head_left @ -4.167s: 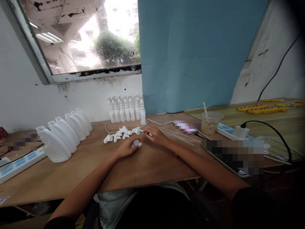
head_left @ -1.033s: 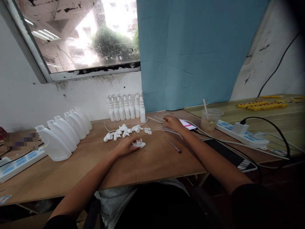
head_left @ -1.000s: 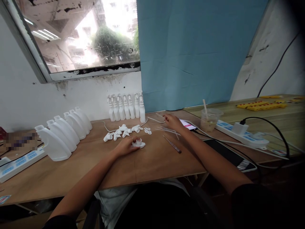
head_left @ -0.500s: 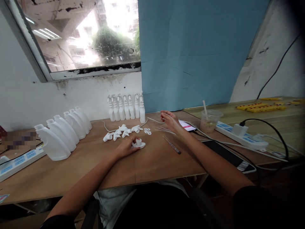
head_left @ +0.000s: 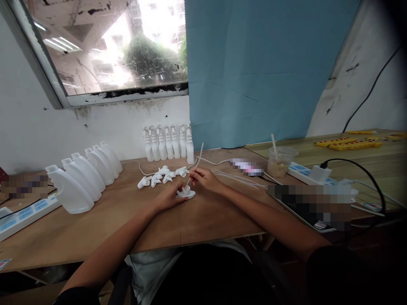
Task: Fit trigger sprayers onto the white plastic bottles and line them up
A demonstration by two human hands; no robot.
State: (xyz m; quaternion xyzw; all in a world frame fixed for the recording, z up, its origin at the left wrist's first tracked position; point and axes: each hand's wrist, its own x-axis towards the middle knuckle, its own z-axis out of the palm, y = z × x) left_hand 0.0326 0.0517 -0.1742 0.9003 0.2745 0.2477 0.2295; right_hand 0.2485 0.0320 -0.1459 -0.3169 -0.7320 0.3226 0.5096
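Note:
My left hand (head_left: 171,197) rests on the brown table, its fingers closed round a white spray head (head_left: 187,194) that lies on the tabletop. Just to the right, my right hand (head_left: 205,179) pinches a thin white tube (head_left: 199,157). The tube leans upward, and its lower end is at the collar of the spray head; how far in it sits cannot be made out. Behind my left hand lie several loose white spray heads (head_left: 156,178). More thin tubes (head_left: 238,178) lie on the table beyond my right forearm.
Several open white bottles (head_left: 74,190) stand at the left, and several bottles with spray heads (head_left: 167,144) stand by the wall. To the right are a plastic cup (head_left: 280,163), a power strip (head_left: 297,171), cables and a dark tablet-like object (head_left: 286,199).
My right hand has come down and left to my left hand, bringing the thin tube to the spray head. The small white rings and the screwdriver-like tool are now hidden behind my right hand and forearm.

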